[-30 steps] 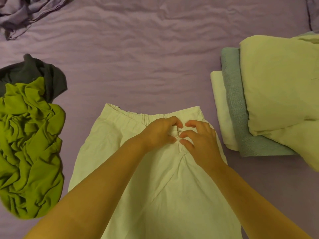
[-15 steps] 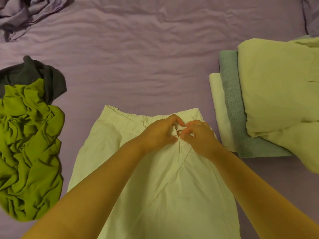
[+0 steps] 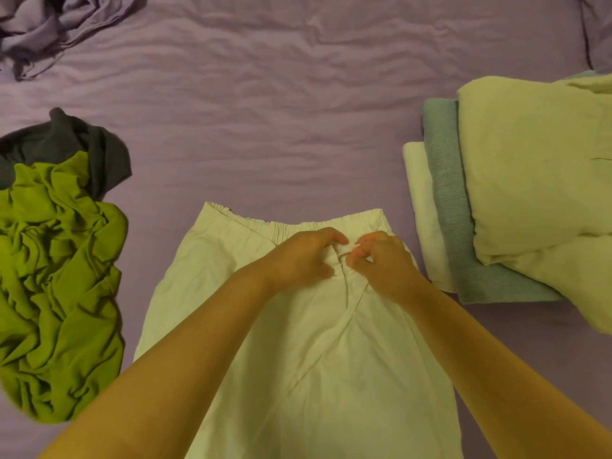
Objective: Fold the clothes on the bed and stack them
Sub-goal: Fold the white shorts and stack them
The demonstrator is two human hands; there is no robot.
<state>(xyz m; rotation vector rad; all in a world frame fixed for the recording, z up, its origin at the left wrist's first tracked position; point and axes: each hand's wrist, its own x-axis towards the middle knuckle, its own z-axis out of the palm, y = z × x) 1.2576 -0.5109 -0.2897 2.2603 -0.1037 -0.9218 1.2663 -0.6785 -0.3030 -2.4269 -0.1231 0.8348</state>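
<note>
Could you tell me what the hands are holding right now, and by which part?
Both the left hand and the right hand pinch the pale garment at a small bunch of fabric just below its elastic waistband.

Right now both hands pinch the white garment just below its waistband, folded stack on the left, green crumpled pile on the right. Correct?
Sides are swapped. In the head view the folded stack lies right, the green crumpled pile left. Left hand and right hand do pinch the white garment below its waistband.
</note>
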